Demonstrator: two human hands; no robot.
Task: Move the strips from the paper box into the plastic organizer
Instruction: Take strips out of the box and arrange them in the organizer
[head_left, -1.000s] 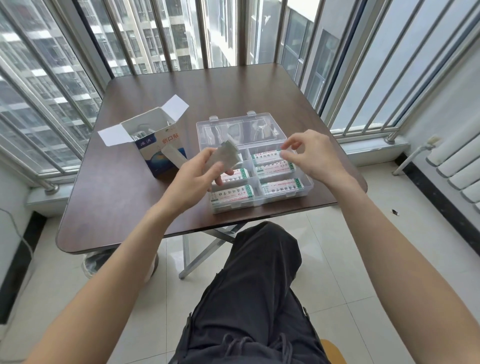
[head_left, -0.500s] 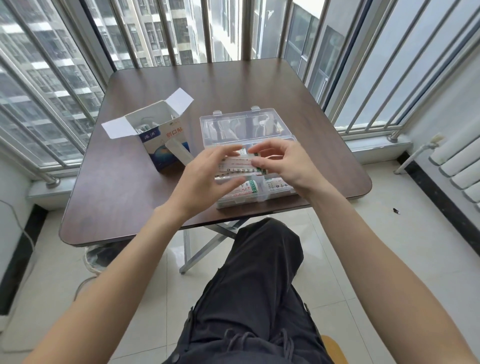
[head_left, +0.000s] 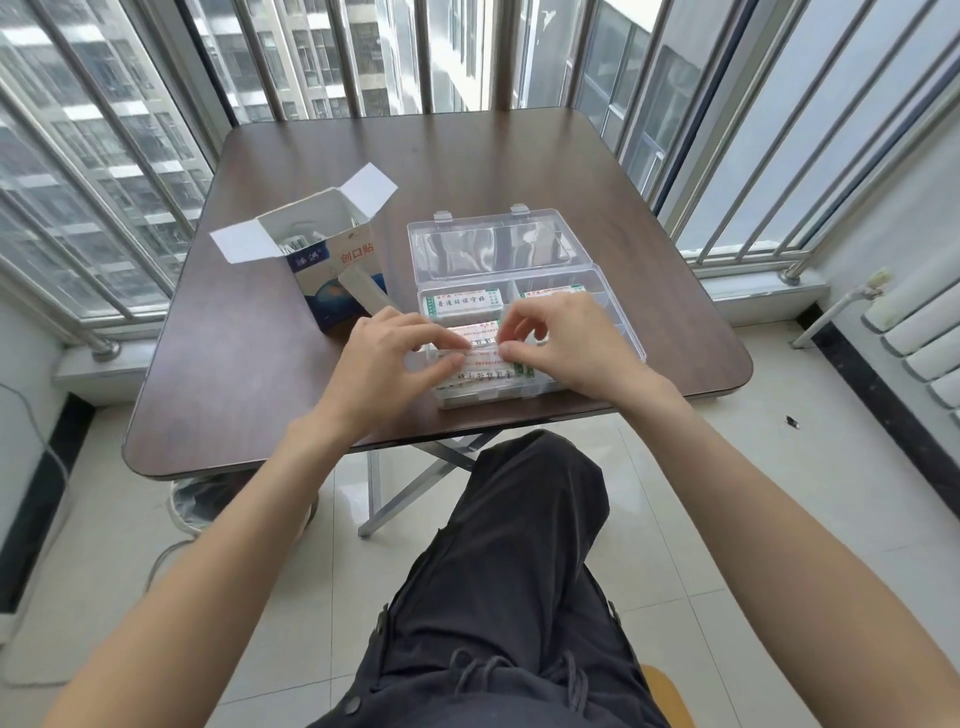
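Note:
The clear plastic organizer (head_left: 621, 312) lies open on the brown table (head_left: 249, 395), its lid tipped back. White strips with green ends fill its compartments, one strip stack (head_left: 462, 304) in the far left cell. My left hand (head_left: 387, 364) and my right hand (head_left: 566, 345) meet over the middle left cell. Both pinch a stack of strips (head_left: 480, 345) by its ends, low in that cell. The white and blue paper box (head_left: 327, 260) stands open left of the organizer, with more strips inside.
A white flap of the box leans out toward the organizer. Metal window bars ring the table on three sides. A radiator (head_left: 919, 338) stands at the right wall. My dark trouser leg (head_left: 519, 545) lies under the table's front edge.
My left hand brought a stack of strips from beside the box over to the organizer. My right hand came across to meet it, and both lowered the stack into the middle left cell.

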